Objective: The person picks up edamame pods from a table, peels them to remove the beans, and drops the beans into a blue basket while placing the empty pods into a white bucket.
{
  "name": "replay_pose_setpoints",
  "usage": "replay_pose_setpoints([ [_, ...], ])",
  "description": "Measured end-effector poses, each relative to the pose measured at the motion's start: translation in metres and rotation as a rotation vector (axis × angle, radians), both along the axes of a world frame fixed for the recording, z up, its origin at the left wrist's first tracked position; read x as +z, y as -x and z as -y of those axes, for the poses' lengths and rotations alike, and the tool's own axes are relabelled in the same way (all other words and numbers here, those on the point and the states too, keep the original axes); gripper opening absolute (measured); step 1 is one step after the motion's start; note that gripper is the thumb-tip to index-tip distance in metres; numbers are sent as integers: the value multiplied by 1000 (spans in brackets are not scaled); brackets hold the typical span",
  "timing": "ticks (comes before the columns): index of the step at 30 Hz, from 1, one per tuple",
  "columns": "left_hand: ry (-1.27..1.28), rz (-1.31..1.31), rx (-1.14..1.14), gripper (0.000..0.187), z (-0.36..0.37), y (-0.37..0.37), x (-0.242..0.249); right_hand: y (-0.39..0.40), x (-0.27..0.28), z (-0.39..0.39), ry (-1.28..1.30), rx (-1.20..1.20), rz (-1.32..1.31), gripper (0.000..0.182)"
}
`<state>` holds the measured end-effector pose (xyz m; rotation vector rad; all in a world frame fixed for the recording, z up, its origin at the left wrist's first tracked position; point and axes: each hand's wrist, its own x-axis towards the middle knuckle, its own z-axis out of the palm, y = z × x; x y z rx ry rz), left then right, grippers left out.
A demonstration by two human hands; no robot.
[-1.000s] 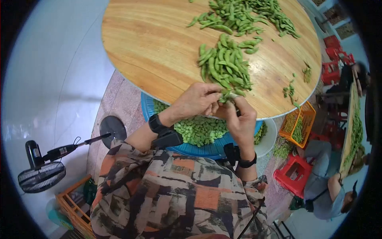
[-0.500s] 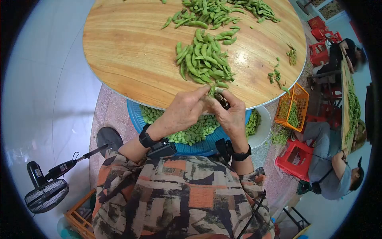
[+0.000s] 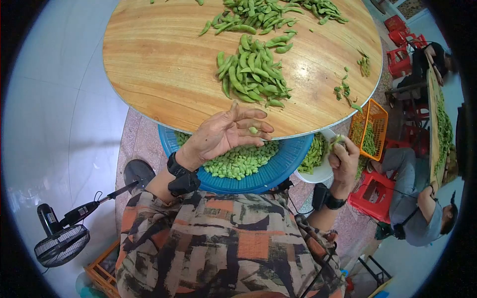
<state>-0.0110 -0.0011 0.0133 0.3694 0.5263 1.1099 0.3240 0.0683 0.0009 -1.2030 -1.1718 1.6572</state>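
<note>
My left hand (image 3: 226, 131) is open above the blue basket, palm turned up and fingers spread. A pale green shelled bean (image 3: 253, 130) shows against its fingers. My right hand (image 3: 345, 161) is closed at the right, over the side of the white bucket (image 3: 322, 177), with a green bean pod (image 3: 336, 141) pinched at its fingertips. Shelled beans fill the middle of the blue basket (image 3: 289, 171) below the table edge. Green pods lie inside the bucket. On the round wooden table (image 3: 159, 64), a heap of whole bean pods (image 3: 256, 69) lies just beyond my left hand.
More pods (image 3: 263, 15) are spread at the table's far side, with small scraps (image 3: 343, 92) at its right. An orange crate (image 3: 380, 121) and a red stool (image 3: 375, 193) stand to the right, near a seated person (image 3: 420, 223). A black fan (image 3: 62, 243) is at the left.
My hands have come apart from their joint hold on the pod. The right moved right to the bucket with a pod; the left opened and turned palm up.
</note>
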Motion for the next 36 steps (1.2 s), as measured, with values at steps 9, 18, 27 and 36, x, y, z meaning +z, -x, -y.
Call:
replay_pose_setpoints([
  [9,-618,-1380,-24,15,-31,-4,14,-77,-53,2,-397,40,1235,27],
  [18,-1019,-1890,294,16,-62,-30,2,39,2,5,-483,-154,540,22],
  [27,-422,-1299,176,9,-26,-25,14,129,19,8,-8,193,-166,27],
  [36,-637,-1444,500,8,-13,-26,-4,136,15,4,137,306,-257,26],
])
